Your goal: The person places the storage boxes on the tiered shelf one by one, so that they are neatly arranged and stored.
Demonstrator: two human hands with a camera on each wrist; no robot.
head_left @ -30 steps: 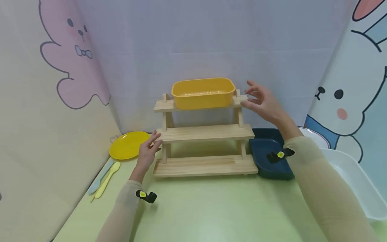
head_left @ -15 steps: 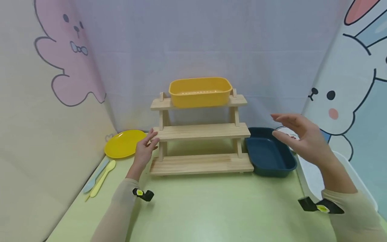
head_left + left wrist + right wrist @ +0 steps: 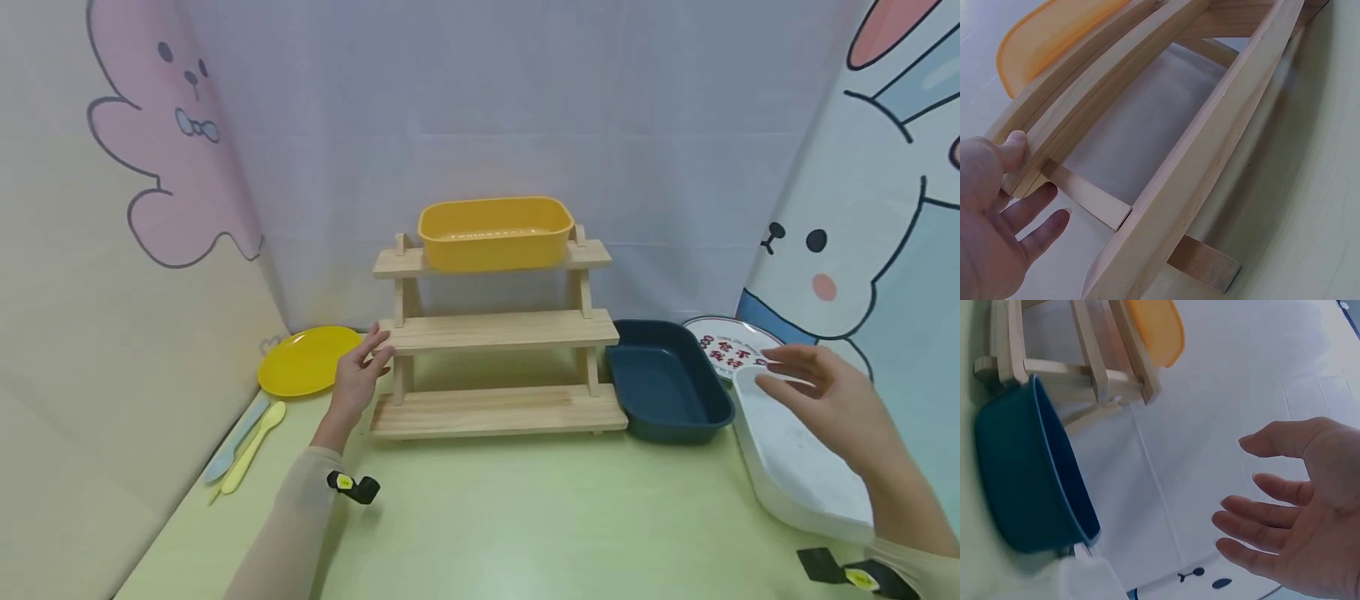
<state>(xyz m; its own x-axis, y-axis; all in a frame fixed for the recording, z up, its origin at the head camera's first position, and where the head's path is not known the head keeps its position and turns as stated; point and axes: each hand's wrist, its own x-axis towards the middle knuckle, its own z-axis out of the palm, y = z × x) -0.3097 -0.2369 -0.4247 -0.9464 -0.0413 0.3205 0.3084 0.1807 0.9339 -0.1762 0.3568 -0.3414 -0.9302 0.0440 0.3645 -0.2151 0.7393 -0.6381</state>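
the left hand (image 3: 357, 379) is resting with fingers spread against the left end of the wooden rack (image 3: 497, 333)'s middle shelf. the right hand (image 3: 832, 400) is hovering, fingers apart and holding nothing, over the white tray (image 3: 795, 467) beside the blue dish (image 3: 663, 383).

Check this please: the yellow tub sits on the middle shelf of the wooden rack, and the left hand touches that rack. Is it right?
Not quite. The yellow tub sits on the top shelf of the wooden rack, not the middle one; the head view shows it. The left hand does touch that rack.
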